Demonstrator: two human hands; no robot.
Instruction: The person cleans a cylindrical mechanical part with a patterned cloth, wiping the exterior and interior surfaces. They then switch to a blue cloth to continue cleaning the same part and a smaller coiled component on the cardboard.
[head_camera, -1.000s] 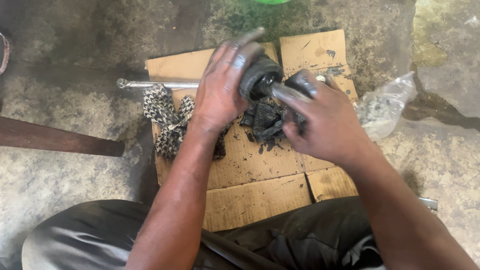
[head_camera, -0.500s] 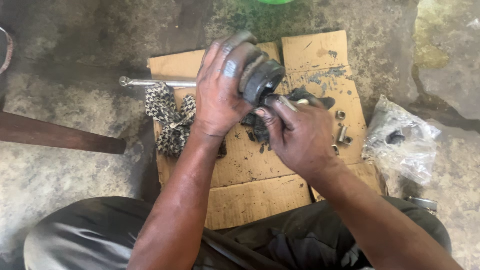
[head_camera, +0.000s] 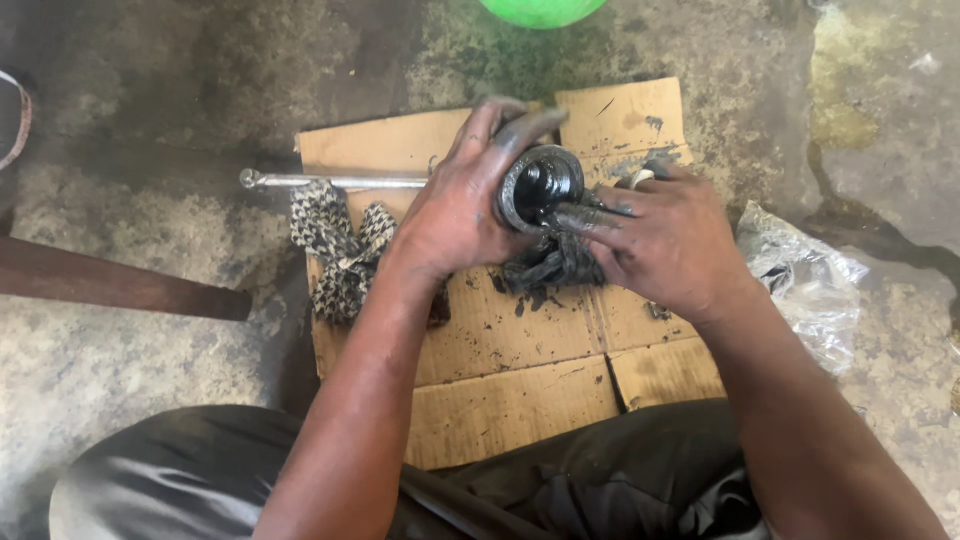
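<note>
My left hand (head_camera: 455, 205) grips a round black metal part (head_camera: 540, 185), a greasy cup-shaped piece whose open end faces me. My right hand (head_camera: 665, 240) reaches in from the right, its grease-covered fingers touching the rim and inside of the part. Both hands hover over a flattened sheet of brown cardboard (head_camera: 520, 400) on the concrete floor. A black, grease-soaked rag (head_camera: 550, 265) lies on the cardboard just under the hands. What my right hand's curled fingers hold, if anything, is hidden.
A long metal rod (head_camera: 330, 181) lies along the cardboard's left top edge. A patterned cloth (head_camera: 340, 250) sits beside it. A crumpled clear plastic bag (head_camera: 805, 285) lies to the right, a rusty bar (head_camera: 110, 285) to the left, a green round object (head_camera: 540, 8) at the top.
The round part has turned so its open end faces me. My right hand rose from the rag to put its fingers into the part. The camera view shifted slightly.
</note>
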